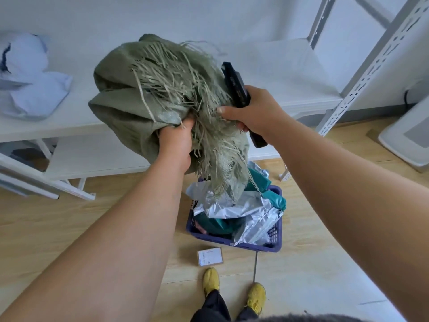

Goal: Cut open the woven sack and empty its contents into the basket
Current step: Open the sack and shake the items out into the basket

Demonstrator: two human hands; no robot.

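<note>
The olive-green woven sack is bunched up in the air above the floor, its cut edge frayed into long loose strands. My left hand grips the sack from below. My right hand holds a black utility knife and pinches the sack's frayed edge with the thumb. Straight below, a blue plastic basket sits on the floor, filled with silver and teal mailer bags. Frayed strands hang down over the basket's contents.
A white metal shelf unit stands behind the sack, with a pale blue bag on its left end. A small labelled cardboard box lies on the wood floor in front of the basket, near my yellow shoes. A white appliance is at right.
</note>
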